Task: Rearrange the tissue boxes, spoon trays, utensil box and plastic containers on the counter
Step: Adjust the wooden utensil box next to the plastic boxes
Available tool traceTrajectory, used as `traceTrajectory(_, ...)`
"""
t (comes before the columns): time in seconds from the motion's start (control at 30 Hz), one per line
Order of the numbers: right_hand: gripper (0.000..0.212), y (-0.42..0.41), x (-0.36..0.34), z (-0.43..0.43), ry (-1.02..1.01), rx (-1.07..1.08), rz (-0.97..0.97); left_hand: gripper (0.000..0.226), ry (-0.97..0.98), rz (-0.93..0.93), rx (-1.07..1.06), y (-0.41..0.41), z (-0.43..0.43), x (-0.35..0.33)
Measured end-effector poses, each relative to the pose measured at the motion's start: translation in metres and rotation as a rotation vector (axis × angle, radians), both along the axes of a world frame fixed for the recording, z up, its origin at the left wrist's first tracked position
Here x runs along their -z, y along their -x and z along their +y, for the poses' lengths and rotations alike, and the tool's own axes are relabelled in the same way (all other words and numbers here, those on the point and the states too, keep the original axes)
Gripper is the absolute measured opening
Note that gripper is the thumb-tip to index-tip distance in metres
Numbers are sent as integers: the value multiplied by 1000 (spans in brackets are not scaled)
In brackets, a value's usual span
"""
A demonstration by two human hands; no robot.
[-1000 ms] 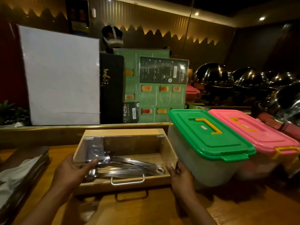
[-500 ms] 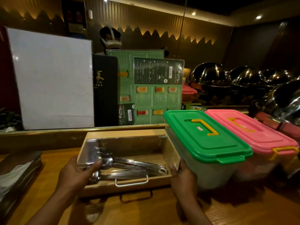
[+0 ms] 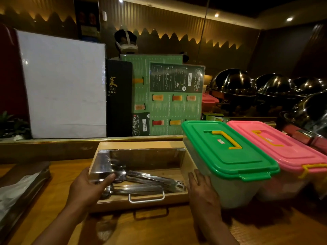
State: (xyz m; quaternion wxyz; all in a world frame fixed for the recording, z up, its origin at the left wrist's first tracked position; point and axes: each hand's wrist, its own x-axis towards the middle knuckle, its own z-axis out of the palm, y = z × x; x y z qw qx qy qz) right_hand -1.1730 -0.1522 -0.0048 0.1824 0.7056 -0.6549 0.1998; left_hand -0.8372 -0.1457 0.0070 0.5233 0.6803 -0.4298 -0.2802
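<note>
A wooden utensil box (image 3: 141,145) with a clear lid and a metal handle sits on the counter (image 3: 159,227) in front of me, with several spoons inside. My left hand (image 3: 85,186) grips its left side, thumb on the lid. My right hand (image 3: 201,190) presses flat against its right end, between it and a plastic container with a green lid (image 3: 228,151). Touching that one on the right is a container with a pink lid (image 3: 279,145). At the far left lies a metal tissue tray (image 3: 21,190) holding white tissue.
Behind the box runs a raised brass-edged ledge (image 3: 70,140) carrying a white board (image 3: 63,85), a black menu (image 3: 119,98) and green menus (image 3: 168,96). Domed chafing dishes (image 3: 233,84) stand at the back right. A potted plant (image 3: 12,124) is far left.
The utensil box has slid a little right and toward the green-lidded container, with both hands still on its sides. My right hand's fingers have flattened against the box end.
</note>
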Motion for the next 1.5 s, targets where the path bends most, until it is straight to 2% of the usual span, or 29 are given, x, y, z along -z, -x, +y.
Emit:
traceTrajectory(0.23, 62, -2, 0, -5, -61, 44, -9, 69, 10, 11, -6, 6, -1, 1)
traceTrajectory(0.53, 64, 5, 3, -9, -117, 32, -24, 82, -6, 41, 15, 10, 3, 1)
traceTrajectory(0.67, 61, 5, 1, -7, -127, 31, -36, 71, -8, 50, 20, 9, 4, -1)
traceTrajectory(0.93, 50, 7, -6, -6, -125, -25, -80, 73, -42, 107, 38, 6, 8, -6)
traceTrajectory(1.03, 52, 8, -6, -2, -132, -49, -84, 75, -67, 112, 50, 7, 9, -12)
traceTrajectory(1.23, 48, 3, -16, 10, -162, -71, -182, 77, -86, 64, 79, 5, 14, -19)
traceTrajectory(1.37, 54, -10, -19, 20, -174, -162, -154, 93, -83, -7, 24, -5, 26, -13)
traceTrajectory(1.5, 50, -57, -25, 44, -110, -312, -123, 82, -53, -91, 60, -39, 53, -7)
